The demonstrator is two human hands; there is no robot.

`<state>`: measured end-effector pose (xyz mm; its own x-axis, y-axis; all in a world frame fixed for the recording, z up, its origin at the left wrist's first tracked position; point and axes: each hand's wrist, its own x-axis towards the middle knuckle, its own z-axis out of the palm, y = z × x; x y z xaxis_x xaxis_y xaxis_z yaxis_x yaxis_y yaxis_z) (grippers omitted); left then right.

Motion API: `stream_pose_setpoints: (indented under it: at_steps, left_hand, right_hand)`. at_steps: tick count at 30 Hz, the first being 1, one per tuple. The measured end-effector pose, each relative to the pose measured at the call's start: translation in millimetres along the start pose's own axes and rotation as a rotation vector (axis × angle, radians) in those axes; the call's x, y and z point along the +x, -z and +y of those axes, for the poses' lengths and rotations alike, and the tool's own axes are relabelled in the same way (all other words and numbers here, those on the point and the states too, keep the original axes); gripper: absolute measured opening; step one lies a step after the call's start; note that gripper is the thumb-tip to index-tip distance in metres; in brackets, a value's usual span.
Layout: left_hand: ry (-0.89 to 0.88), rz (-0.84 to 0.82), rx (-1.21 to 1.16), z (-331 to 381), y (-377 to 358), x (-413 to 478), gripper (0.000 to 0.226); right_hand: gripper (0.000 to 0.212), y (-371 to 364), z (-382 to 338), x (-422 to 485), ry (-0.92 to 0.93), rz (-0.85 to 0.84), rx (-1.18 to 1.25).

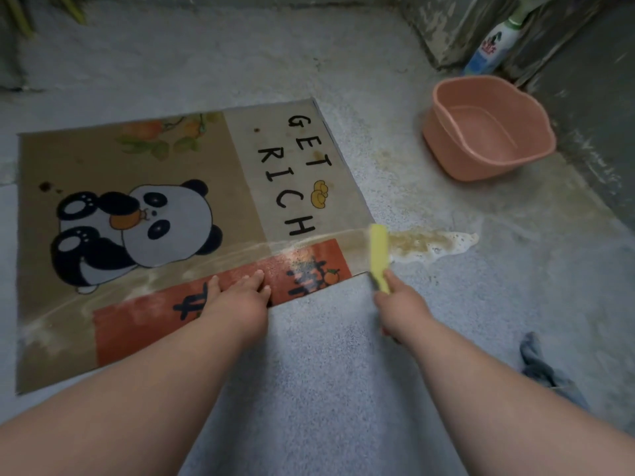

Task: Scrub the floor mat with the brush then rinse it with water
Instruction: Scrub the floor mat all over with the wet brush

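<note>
**Mat scrub: brush at mat's right edge, left hand pinning**

- Floor mat [86, 159] lies flat on the speckled floor [326, 355], filling the 9–10 o'clock part of the view. It is a thin printed rectangle with a short pile, a panda and "GET RICH" lettering.
- Left hand [237, 293]: fingers straight and spread, pressed flat on the red strip at the mat's near edge.
- Right hand [400, 300]: fingers curled round the handle of the yellow brush [379, 259]. The brush head sits at the mat's right edge, blurred. I can't see the bristles.
- A pale wet streak crosses the mat from 8 o'clock to the brush. A brown foamy puddle [429, 243] lies on the floor just at 3 o'clock of the brush.
- Handling, my read: the mat is soft and floppy, heavier when soaked, and likely to slide on wet floor. Pin it flat near the stroke and lift it by an edge or corner. The brush looks like rigid plastic and light, and its handle may be slick with soap.
- Pink basin [488, 132], smooth plastic with a rounded rim, is at 2 o'clock, well apart from the mat. A bottle [491, 49] is at 1 o'clock against the wall, and a crumpled grey cloth [543, 369] is at 4 o'clock.
- No rinse seen yet.
</note>
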<state>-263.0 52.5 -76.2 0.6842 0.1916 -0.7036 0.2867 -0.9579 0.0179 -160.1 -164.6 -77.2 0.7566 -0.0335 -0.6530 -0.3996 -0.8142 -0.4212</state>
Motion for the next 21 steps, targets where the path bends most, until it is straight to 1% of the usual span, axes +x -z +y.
stream_pose_setpoints:
  at_steps: [2, 4, 5, 7, 9, 11, 12, 14, 16, 18, 21]
  left_hand:
    - [-0.008, 0.008, -0.005, 0, -3, 1, 0.062]
    - [0.000, 0.011, -0.017, 1, -5, 1, 0.063]
    - [0.000, 0.012, -0.021, 2, -4, 1, 0.063]
    - [-0.002, 0.013, -0.020, 4, -3, 3, 0.062]
    - [0.012, 0.005, -0.016, 4, -1, 2, 0.060]
    - [0.005, -0.010, -0.002, 1, 0, 0, 0.060]
    - [0.001, -0.009, 0.001, 0, 0, 0, 0.061]
    - [-0.006, -0.007, -0.001, -1, 0, -1, 0.062]
    - [-0.011, -0.007, 0.002, 0, -1, -1, 0.063]
    - [-0.001, -0.004, 0.004, 2, -2, 1, 0.063]
    - [0.014, -0.004, -0.002, 6, -1, 2, 0.062]
  right_hand:
    - [0.059, 10, 4, 11, -0.091, 0.072, 0.057]
    - [0.059, -7, -7, 5, -0.092, 0.046, 0.018]
    - [0.058, -22, -15, -6, -0.076, 0.015, 0.022]
    - [0.057, -54, -27, -33, 0.006, -0.119, 0.021]
    - [0.057, -69, -30, -48, 0.113, -0.231, -0.079]
    - [0.058, -53, -22, -34, 0.146, -0.185, -0.153]
    - [0.058, -37, -17, -21, 0.114, -0.123, -0.138]
    - [0.059, -4, -11, 2, -0.006, -0.004, -0.059]
    - [0.059, 7, -9, 8, -0.068, 0.045, -0.028]
    - [0.057, -18, -23, -11, -0.030, -0.006, -0.047]
    - [0.057, -76, -35, -54, 0.136, -0.246, -0.134]
